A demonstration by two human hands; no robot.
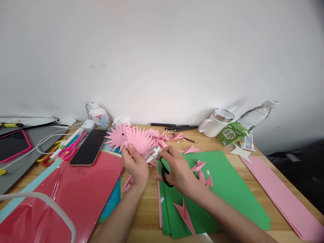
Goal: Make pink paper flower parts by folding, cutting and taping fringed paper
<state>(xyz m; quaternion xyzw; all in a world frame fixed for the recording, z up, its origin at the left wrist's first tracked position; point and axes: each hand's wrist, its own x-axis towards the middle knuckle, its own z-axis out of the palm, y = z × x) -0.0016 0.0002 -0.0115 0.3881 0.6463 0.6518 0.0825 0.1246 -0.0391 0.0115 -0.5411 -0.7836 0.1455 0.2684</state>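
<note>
My left hand (136, 164) is closed on the lower edge of a pink spiky paper fan (131, 138) made of folded pointed pieces, holding it upright above the table. My right hand (177, 168) grips black-handled scissors (164, 173), with its thumb through a loop. The blades point left toward a white strip (153, 154) at the fan's base. Loose folded pink pieces (199, 167) lie on the green paper sheets (227, 189) beneath my right hand.
A red sheet (76, 195) and a black phone (89, 148) lie to the left, with pink scissors (71, 148) beside them. At the back stand a glue bottle (99, 116), pens (177, 127), a white mug (215, 123), a tissue pack (231, 133) and a water bottle (255, 114). Pink paper strips (280, 195) lie at the right.
</note>
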